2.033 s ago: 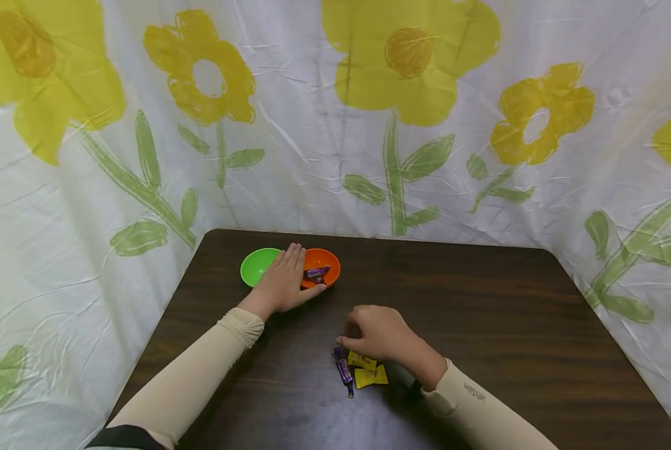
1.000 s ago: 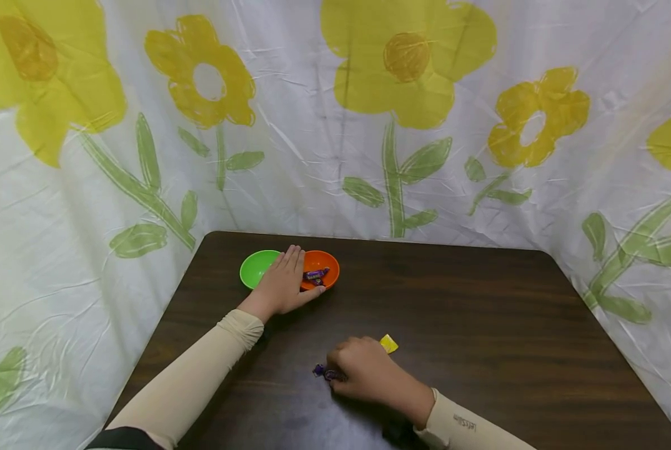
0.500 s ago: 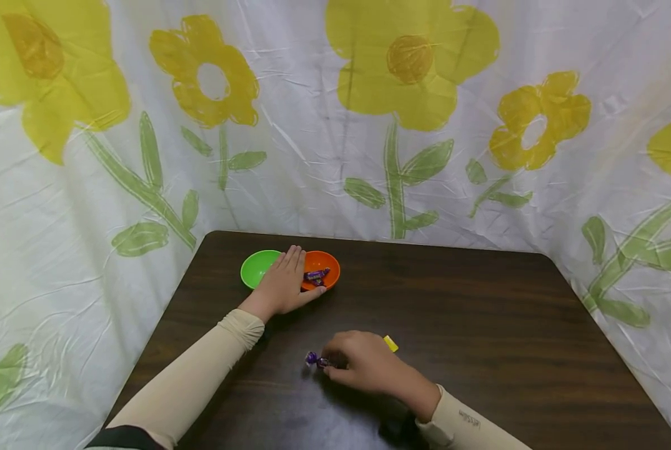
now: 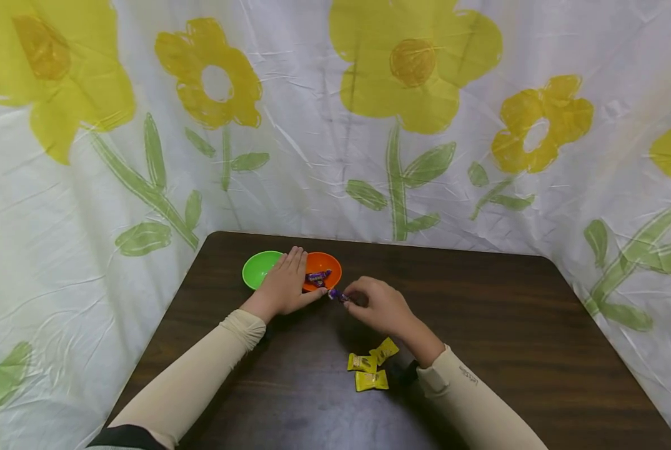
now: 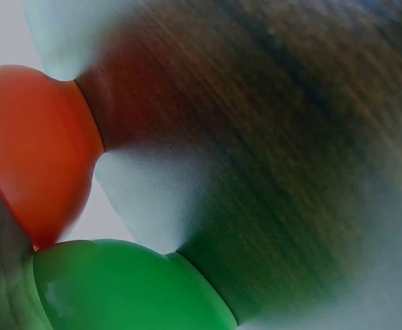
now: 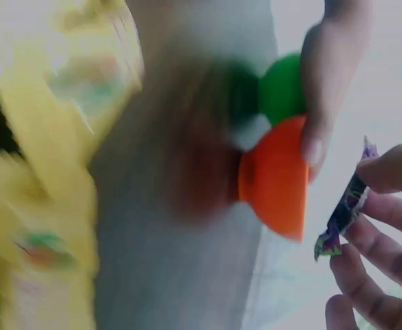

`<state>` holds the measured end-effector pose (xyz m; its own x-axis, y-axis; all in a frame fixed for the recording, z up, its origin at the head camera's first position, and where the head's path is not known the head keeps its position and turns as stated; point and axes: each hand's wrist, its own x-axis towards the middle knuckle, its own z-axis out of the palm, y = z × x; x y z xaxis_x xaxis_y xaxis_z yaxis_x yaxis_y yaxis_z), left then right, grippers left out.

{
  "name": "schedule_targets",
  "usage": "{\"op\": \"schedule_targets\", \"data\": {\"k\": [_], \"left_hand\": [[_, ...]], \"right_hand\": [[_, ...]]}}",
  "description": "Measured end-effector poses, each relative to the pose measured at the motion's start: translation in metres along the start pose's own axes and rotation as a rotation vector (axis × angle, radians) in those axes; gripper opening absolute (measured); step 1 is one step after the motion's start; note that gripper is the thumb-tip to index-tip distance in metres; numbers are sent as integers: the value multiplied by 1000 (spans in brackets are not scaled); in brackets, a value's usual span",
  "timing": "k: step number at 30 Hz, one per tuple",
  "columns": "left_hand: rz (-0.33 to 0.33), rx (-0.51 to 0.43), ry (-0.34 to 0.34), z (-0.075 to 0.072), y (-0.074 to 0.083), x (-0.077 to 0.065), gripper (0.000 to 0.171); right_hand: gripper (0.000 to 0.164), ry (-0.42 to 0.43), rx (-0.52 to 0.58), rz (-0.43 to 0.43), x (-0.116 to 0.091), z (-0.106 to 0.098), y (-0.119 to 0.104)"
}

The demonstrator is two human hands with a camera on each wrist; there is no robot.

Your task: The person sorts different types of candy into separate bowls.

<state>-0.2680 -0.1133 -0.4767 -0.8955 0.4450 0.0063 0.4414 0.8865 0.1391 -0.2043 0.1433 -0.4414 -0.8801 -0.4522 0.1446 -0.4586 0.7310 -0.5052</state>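
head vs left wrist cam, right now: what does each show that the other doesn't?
Head only: the right hand pinching a purple candy, more purple candies inside the orange bowl, three yellow candies, the yellow flower pattern behind.

Left wrist only: the outer side of the green bowl and orange bowl, down to the table.

Both: the two bowls, left hand, table.

A wrinkled white curtain (image 4: 302,206) with large yellow flowers (image 4: 428,106) and green stems (image 4: 396,181) hangs behind the far edge and both sides of a dark wood-grain table (image 4: 482,312) with rounded far corners. Pale light glints on the table's nearer part.
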Motion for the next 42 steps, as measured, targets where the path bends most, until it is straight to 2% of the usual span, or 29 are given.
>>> {"op": "schedule_targets", "data": {"k": [5, 12, 16, 20, 24, 32, 38, 42], "left_hand": [[-4, -3, 1, 1, -1, 0, 108], [-2, -1, -11, -1, 0, -1, 108], [2, 5, -6, 0, 0, -1, 108], [6, 2, 3, 1, 0, -1, 108], [9, 7, 11, 2, 0, 0, 108], [3, 9, -4, -1, 1, 1, 107], [3, 1, -8, -1, -1, 1, 108], [7, -23, -6, 0, -4, 1, 110]], "right_hand": [[15, 34, -49, 35, 27, -1, 9], [18, 46, -158, 2, 61, 12, 15], [21, 46, -218, -24, 71, 16, 12], [33, 29, -233, -57, 75, 18, 7], [40, 20, -228, -74, 73, 17, 4], [32, 15, -190, -68, 53, 5, 11], [29, -73, -159, -81, 26, -8, 18], [31, -158, -113, -120, 5, -13, 27]]}}
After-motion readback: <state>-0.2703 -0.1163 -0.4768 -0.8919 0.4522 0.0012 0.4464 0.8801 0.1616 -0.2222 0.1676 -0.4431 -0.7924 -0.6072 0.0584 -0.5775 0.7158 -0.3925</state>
